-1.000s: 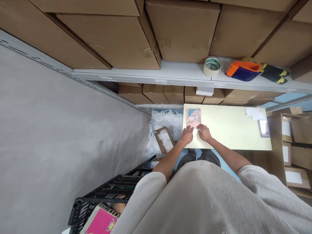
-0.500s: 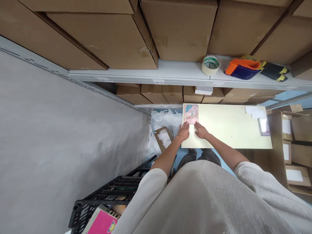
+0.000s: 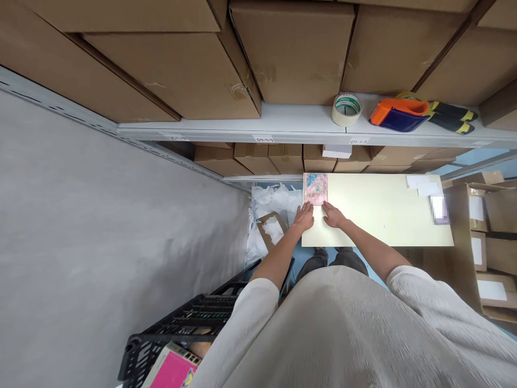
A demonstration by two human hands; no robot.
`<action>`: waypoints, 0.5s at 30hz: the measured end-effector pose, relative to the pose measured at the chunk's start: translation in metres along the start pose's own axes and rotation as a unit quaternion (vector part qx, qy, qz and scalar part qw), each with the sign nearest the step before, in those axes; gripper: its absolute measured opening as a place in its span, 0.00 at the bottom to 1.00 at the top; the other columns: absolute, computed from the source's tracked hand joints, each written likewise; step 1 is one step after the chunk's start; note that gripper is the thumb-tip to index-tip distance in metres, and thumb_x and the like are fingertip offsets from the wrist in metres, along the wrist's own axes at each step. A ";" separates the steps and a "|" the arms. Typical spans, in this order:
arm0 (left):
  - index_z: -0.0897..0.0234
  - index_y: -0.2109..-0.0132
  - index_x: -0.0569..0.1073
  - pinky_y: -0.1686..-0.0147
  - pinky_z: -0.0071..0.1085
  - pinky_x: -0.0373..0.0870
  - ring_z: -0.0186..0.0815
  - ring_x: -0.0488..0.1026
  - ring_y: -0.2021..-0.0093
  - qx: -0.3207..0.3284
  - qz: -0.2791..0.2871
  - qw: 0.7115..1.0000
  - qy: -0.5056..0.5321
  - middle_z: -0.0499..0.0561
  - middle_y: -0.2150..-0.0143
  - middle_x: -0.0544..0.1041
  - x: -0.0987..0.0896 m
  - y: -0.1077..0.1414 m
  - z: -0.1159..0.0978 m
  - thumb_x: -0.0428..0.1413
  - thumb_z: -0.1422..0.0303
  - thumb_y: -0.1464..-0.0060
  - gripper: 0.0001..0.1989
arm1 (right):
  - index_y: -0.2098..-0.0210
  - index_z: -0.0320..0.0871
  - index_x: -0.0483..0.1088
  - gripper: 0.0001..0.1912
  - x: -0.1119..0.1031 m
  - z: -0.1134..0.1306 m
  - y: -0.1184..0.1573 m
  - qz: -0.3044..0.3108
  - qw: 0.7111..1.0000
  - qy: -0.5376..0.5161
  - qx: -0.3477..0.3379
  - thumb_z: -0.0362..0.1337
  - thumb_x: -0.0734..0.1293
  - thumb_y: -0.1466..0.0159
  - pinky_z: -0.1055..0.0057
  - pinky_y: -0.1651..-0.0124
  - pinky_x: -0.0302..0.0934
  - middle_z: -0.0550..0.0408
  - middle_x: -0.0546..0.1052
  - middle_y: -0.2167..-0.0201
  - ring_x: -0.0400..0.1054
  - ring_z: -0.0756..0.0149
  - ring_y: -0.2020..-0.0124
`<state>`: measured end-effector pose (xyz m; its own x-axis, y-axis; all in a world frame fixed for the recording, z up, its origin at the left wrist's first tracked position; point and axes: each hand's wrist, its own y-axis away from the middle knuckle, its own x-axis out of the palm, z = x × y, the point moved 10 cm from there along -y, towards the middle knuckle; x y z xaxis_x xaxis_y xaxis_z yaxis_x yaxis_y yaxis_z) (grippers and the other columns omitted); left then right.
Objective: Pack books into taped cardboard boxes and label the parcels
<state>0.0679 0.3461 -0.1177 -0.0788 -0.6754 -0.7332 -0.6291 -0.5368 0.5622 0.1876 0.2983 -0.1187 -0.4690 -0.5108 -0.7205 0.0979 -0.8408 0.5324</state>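
Note:
A small pink book [image 3: 316, 187] with a blue upper corner lies flat at the far left corner of a pale yellow tabletop [image 3: 375, 215]. My left hand [image 3: 304, 216] rests at its lower left corner, fingers stretched forward and fingertips touching the near edge. At the lower right corner lies my right hand [image 3: 333, 215], its fingers extended and touching the same edge. Neither hand is wrapped round anything. On the table's right end are white paper slips [image 3: 427, 186] and a small purple-edged item [image 3: 440, 209], partly blurred out.
Above the table, a grey shelf [image 3: 226, 131] holds large cardboard boxes [image 3: 299, 54], a tape roll [image 3: 347, 110] and an orange-and-blue tape dispenser [image 3: 399, 114]. White wrapping scraps [image 3: 278, 198] lie left of the table. A black crate [image 3: 181, 323] stands at lower left; cartons [image 3: 501, 253] are stacked right.
The view has shifted slightly. Both hands stay at the book's near edge, with almost no visible movement of the hands or book.

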 end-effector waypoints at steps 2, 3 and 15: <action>0.72 0.18 0.51 0.18 0.55 0.39 0.50 0.42 0.15 -0.005 0.003 1.000 0.000 0.65 0.15 0.44 0.000 -0.001 0.001 0.48 0.70 0.32 0.39 | 0.21 0.28 0.54 0.41 0.000 0.000 0.000 0.001 1.000 -0.003 0.003 0.34 0.63 0.30 0.52 0.18 0.47 0.34 0.48 0.17 0.45 0.45 0.17; 0.71 0.18 0.51 0.18 0.56 0.40 0.50 0.42 0.15 -0.006 0.002 1.000 0.003 0.65 0.15 0.44 0.000 -0.001 0.001 0.48 0.70 0.32 0.39 | 0.21 0.28 0.54 0.40 0.000 0.000 -0.001 0.001 1.000 -0.003 0.004 0.34 0.63 0.30 0.52 0.18 0.48 0.34 0.48 0.17 0.45 0.45 0.17; 0.66 0.20 0.58 0.19 0.54 0.48 0.47 0.51 0.16 -0.023 -0.053 0.998 0.038 0.63 0.17 0.55 -0.023 0.002 -0.004 0.49 0.74 0.35 0.37 | 0.25 0.37 0.65 0.35 -0.025 0.006 0.002 -0.047 0.998 0.016 -0.025 0.29 0.63 0.31 0.51 0.24 0.59 0.37 0.64 0.23 0.62 0.47 0.25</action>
<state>0.0714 0.3588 -0.0983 0.0464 -0.6489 -0.7595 -0.5947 -0.6288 0.5009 0.1939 0.3110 -0.0969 -0.4493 -0.4334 -0.7812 0.0993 -0.8933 0.4384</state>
